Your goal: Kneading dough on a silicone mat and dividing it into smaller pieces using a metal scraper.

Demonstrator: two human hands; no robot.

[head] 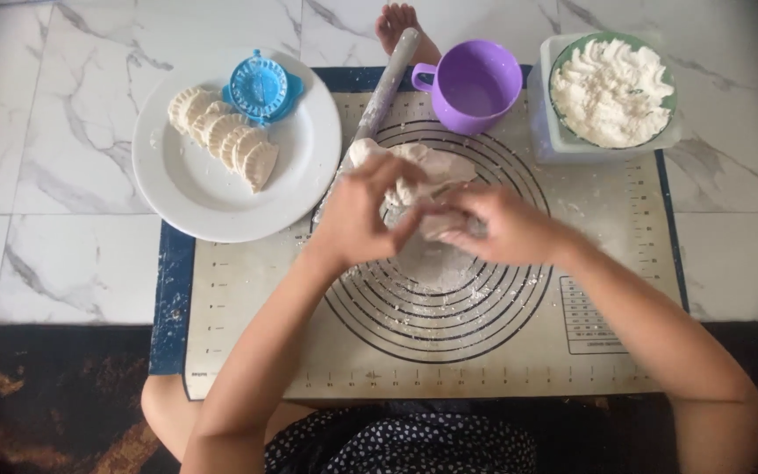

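Observation:
A lump of pale dough (436, 167) lies on the ringed baking mat (519, 342). My left hand (357, 215) and my right hand (497, 224) meet over its near side, fingers pinching a small piece of dough (439, 224) between them. A wooden rolling pin (383, 88) lies slanted just left of the dough, touching the mat's far edge.
A white plate (195, 189) at the left holds several folded dumplings (225, 136) and a blue dumpling press (261, 88). A purple cup (474, 83) and a green bowl of flour (611, 88) stand at the back. A bare foot (401, 26) shows beyond the mat on the marble floor.

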